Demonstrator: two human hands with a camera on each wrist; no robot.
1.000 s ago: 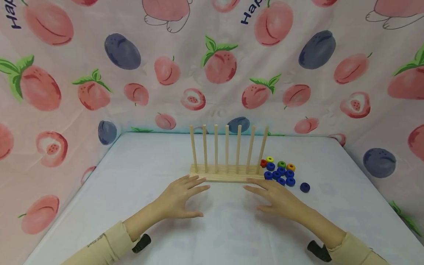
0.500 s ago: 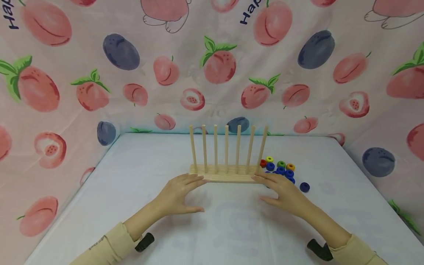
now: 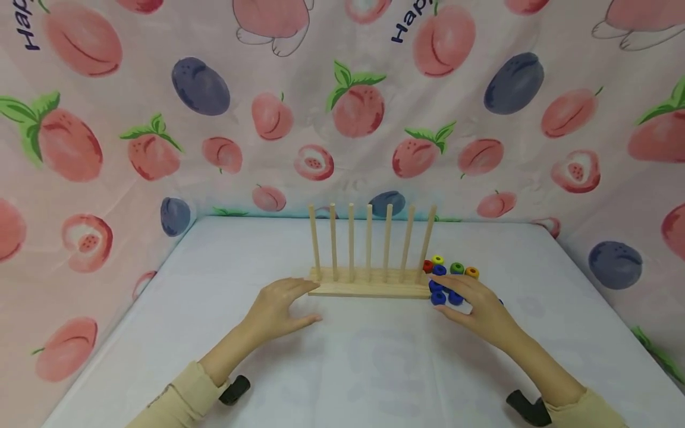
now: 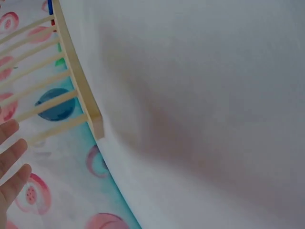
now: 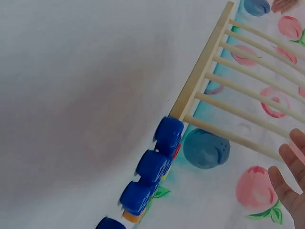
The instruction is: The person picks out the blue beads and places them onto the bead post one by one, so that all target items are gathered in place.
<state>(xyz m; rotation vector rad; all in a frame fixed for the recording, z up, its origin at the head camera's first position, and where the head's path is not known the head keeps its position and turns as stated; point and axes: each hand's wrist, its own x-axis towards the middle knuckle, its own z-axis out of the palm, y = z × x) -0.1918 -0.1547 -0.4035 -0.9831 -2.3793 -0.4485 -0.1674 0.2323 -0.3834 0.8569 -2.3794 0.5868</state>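
Observation:
A wooden rack with several upright, bare pegs stands mid-table in the head view. At its left end is my left hand, thumb and fingers spread apart, holding nothing. My right hand hovers at the loose beads beyond the rack's right end, its fingers and thumb relaxed and apart. Blue beads show under and beside that hand, which hides part of the group. In the right wrist view, relaxed fingers appear at the lower right, apart from the blue beads.
Behind the blue beads lie a yellow bead, a green bead, an orange bead and a red bead. A white cloth covers the table. A fruit-print curtain hangs behind it.
My right hand has moved rightward from the rack's front to over the beads. The left hand has drawn slightly left, away from the rack's front. The rack stays in place.

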